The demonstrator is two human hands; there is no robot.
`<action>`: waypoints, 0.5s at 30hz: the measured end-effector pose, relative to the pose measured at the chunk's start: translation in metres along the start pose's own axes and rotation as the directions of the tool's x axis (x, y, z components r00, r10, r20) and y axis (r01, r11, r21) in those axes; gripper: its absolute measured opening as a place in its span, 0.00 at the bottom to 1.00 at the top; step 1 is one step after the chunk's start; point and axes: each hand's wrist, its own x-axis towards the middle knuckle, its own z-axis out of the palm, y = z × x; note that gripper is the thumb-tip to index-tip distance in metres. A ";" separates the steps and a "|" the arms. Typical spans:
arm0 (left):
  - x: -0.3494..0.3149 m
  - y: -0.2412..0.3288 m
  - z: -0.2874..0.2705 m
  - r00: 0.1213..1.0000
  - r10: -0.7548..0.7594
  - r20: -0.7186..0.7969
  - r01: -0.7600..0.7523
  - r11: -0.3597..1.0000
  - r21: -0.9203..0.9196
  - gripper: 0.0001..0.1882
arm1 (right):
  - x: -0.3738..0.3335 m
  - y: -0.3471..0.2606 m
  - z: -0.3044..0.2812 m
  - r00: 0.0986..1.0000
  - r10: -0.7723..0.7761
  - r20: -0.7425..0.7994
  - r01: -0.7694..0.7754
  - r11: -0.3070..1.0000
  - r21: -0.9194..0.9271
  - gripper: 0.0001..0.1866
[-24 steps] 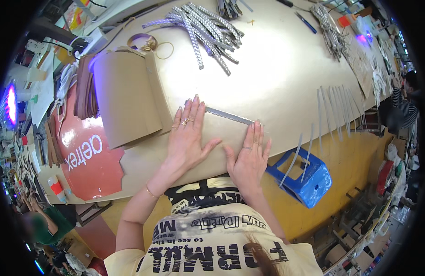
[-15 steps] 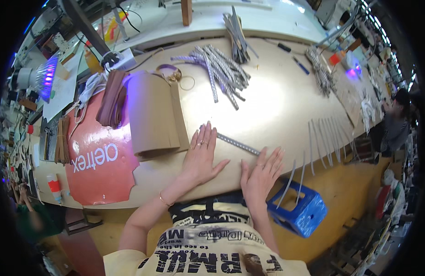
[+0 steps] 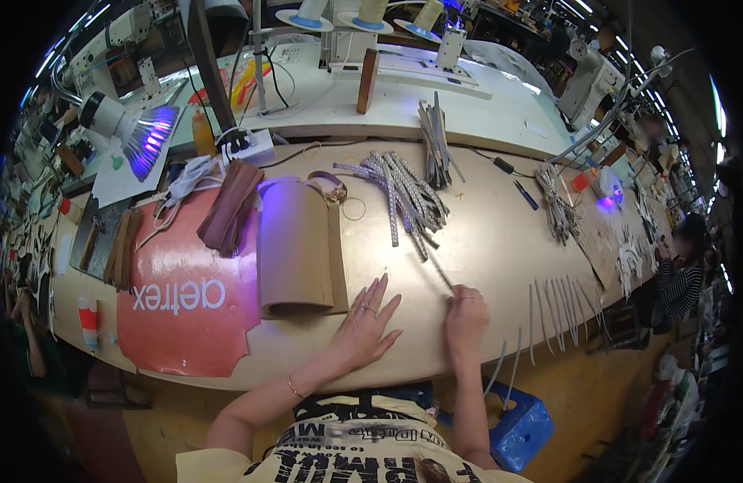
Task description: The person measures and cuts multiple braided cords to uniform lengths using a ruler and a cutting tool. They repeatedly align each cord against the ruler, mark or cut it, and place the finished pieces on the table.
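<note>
My left hand (image 3: 363,328) rests on the tan tabletop with its fingers stretched out and apart, holding nothing. The fingers of my right hand (image 3: 468,318) are closed round one end of a narrow grey strip (image 3: 441,272). From that hand the strip points away and to the left, blurred by motion. Beyond both hands lies a bundle of grey-and-white patterned strips (image 3: 403,193). Several thin grey strips (image 3: 552,314) are laid along the table's near right edge, to the right of my right hand.
Left of my left hand are a rolled brown sheet (image 3: 299,249), a red sheet (image 3: 186,322) and folded brown strips (image 3: 229,208). A twisted bundle (image 3: 555,201) and a pen-like tool (image 3: 526,195) lie at the far right. A blue stool (image 3: 522,431) stands below the edge.
My right hand has closed on the strip that lay flat under both hands, and swung it away from the left hand. My left hand now lies off the strip. The view has tilted up.
</note>
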 end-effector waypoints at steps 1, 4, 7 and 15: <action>0.001 -0.001 -0.001 1.000 -0.008 0.015 0.008 1.000 0.000 0.33 | 0.014 0.006 0.000 0.996 0.089 -0.018 -0.089 0.996 -0.014 0.05; 0.000 0.000 -0.002 0.999 -0.024 0.024 0.024 1.000 -0.008 0.32 | 0.066 0.024 0.003 0.966 0.202 -0.161 -0.221 0.969 -0.110 0.07; 0.000 0.000 -0.001 0.998 -0.034 0.060 0.035 0.999 -0.003 0.31 | 0.112 0.024 0.016 0.959 -0.022 -0.284 -0.048 0.970 -0.239 0.09; -0.002 -0.003 0.005 0.998 -0.017 0.059 0.018 1.000 -0.022 0.30 | 0.163 -0.095 0.105 0.970 -0.228 -0.088 0.230 0.973 0.014 0.23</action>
